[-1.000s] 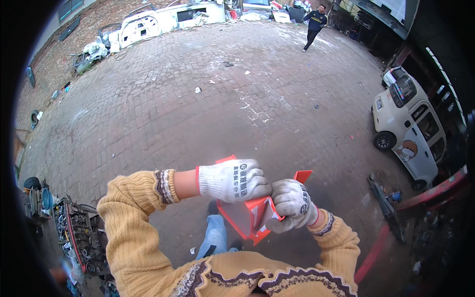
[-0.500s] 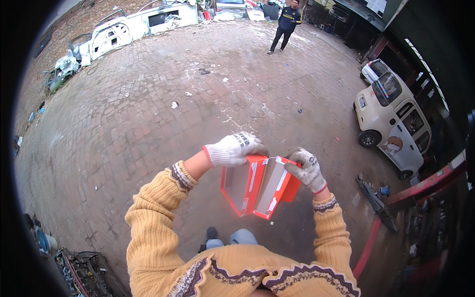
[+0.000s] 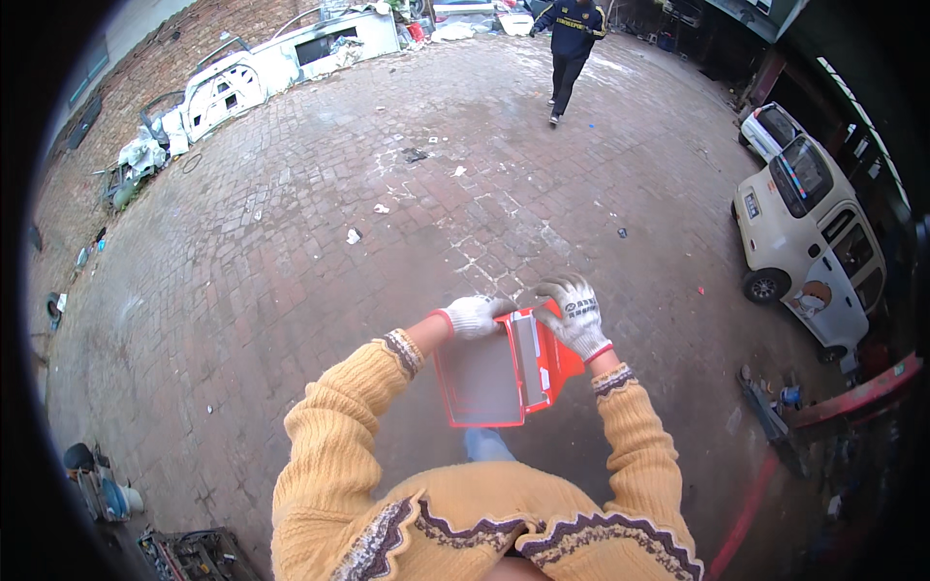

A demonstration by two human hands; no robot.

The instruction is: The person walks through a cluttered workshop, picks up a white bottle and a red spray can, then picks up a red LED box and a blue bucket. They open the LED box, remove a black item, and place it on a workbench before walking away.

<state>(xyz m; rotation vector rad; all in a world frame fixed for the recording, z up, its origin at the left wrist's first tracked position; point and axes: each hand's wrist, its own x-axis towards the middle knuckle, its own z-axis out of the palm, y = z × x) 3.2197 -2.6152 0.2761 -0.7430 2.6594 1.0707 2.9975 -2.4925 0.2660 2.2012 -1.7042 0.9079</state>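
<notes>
In front of my body I hold an orange-red box (image 3: 481, 380) with a pale grey inside, its two hinged-looking halves partly folded toward each other. White tape-like patches show along its edges. My left hand (image 3: 475, 317), in a white work glove, is closed on the top edge of the left half. My right hand (image 3: 573, 312), gloved too, grips the top corner of the right half. Its thumb lies on the near side; the fingertips behind the box are hidden.
Brick paving (image 3: 291, 281) with scraps of litter spreads around me. A person (image 3: 570, 53) in dark clothes walks ahead. A cream van (image 3: 814, 228) stands at the right, beside a red metal beam (image 3: 862, 392). White car body panels (image 3: 228, 97) lean at the far left.
The box's halves have swung closer together, and the left one turns its grey inside more toward me. My right hand has moved up and left. The person ahead has come nearer.
</notes>
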